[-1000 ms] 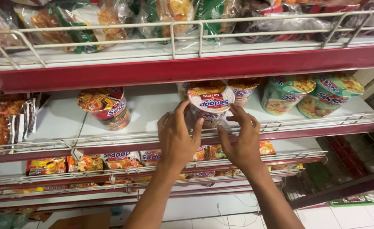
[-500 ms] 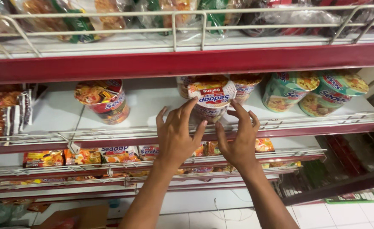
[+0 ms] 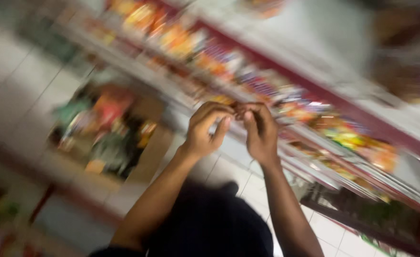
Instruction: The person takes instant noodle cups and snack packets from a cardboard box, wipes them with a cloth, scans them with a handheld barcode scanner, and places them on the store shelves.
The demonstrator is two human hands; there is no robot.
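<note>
The view is heavily blurred and tilted. My left hand [image 3: 207, 129] and my right hand [image 3: 260, 131] are raised together in mid-frame, with fingers curled and fingertips touching each other. I make out nothing between them, though the blur hides any small item. Right behind the hands a red-edged shop shelf [image 3: 314, 90] runs diagonally, and its lower rows hold colourful snack packets [image 3: 248, 81]. The noodle cups are not recognisable in this frame.
An open cardboard box [image 3: 148, 143] filled with colourful packs stands on the white tiled floor [image 3: 10, 85] at the left. My dark clothing [image 3: 210, 223] fills the bottom centre. More blurred goods lie at the lower left corner.
Both hands have left the noodle cup on the shelf and come together lower down. The camera has swung down and tilted sharply, so the floor and box are in view.
</note>
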